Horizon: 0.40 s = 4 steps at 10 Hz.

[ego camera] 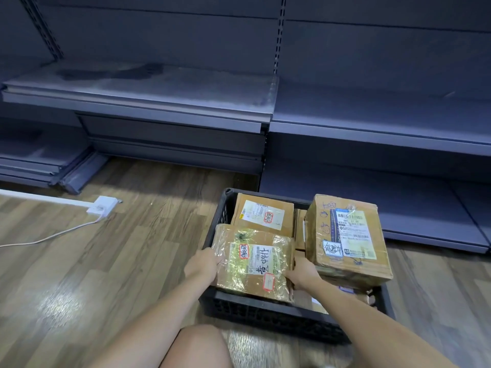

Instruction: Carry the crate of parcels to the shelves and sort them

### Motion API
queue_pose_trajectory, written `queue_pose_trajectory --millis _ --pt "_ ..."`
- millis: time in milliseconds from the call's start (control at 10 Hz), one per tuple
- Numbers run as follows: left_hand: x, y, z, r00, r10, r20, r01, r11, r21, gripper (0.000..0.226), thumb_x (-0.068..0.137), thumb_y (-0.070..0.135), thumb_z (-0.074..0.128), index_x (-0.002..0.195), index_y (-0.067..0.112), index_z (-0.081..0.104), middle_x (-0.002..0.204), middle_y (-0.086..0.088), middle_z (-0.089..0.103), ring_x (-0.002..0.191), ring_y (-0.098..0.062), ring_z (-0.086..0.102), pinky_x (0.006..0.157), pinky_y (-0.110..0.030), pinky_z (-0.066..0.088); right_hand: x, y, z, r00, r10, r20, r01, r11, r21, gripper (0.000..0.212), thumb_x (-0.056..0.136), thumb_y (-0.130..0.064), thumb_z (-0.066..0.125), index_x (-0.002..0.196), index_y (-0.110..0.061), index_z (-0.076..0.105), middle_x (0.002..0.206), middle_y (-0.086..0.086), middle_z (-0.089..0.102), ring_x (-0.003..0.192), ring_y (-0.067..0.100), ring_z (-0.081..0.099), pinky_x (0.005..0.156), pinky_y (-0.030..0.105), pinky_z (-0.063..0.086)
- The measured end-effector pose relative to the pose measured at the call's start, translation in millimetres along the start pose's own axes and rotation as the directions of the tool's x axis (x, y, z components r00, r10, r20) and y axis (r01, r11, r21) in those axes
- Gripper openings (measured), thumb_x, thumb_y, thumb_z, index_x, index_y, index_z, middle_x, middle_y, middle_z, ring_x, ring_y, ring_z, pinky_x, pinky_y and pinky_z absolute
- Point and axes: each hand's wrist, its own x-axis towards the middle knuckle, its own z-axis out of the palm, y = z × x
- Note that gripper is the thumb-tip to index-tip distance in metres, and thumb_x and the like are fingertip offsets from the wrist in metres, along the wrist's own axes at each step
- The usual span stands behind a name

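A black plastic crate stands on the wooden floor in front of grey shelves. It holds several cardboard parcels. The nearest one, a flat taped parcel with a white label and red-edged stickers, is gripped on both sides: my left hand on its left edge, my right hand on its right edge. A tall box stands at the crate's right. Another flat parcel lies at the crate's far side.
The shelves run across the back at several heights, the lowest right shelf just behind the crate. A white power strip with a cable lies on the floor to the left. My knee shows at the bottom.
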Motion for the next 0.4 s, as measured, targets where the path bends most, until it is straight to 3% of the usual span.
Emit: queue_pose_trajectory --millis 100,200,300,400 --pt "7 0 1 1.0 0.007 -0.007 -0.007 0.998 0.062 0.033 0.102 0.032 0.038 0.109 0.006 0.056 0.112 -0.009 0.062 0.092 -0.024 0.057 0.067 -0.03 0.039 3 -3 3 1.0 0.01 0.011 -0.01 0.999 -0.036 0.024 0.091 -0.013 0.054 0.113 -0.004 0.053 0.105 0.012 0.065 0.085 0.023 0.059 0.062 0.025 0.046" --pt "11 -1 0 1.0 0.027 -0.014 -0.025 0.988 0.152 0.031 0.1 0.038 0.04 0.094 0.011 0.054 0.08 0.001 0.055 0.08 -0.019 0.054 0.054 -0.024 0.035 8 -5 6 1.0 0.019 0.011 -0.017 0.99 -0.141 0.013 0.093 -0.012 0.05 0.104 -0.006 0.052 0.088 0.006 0.058 0.078 0.02 0.053 0.07 0.03 0.052" --pt "9 1 -7 0.998 0.034 -0.048 -0.018 0.955 0.298 0.035 0.095 0.047 0.044 0.089 0.014 0.053 0.066 0.004 0.044 0.073 -0.015 0.053 0.047 -0.022 0.03 5 -6 5 0.999 0.036 0.006 -0.034 0.979 -0.203 0.019 0.094 -0.007 0.047 0.112 -0.004 0.052 0.085 0.003 0.054 0.072 0.017 0.052 0.06 0.025 0.046" --pt "7 6 -11 0.991 0.07 -0.118 -0.03 0.949 0.313 0.033 0.093 0.04 0.056 0.109 0.011 0.056 0.096 0.0 0.061 0.093 -0.018 0.06 0.058 -0.025 0.038 -4 -9 5 0.999 0.01 -0.045 -0.02 0.971 -0.237 0.017 0.093 -0.006 0.048 0.108 -0.005 0.055 0.102 0.009 0.063 0.078 0.02 0.054 0.067 0.028 0.05"
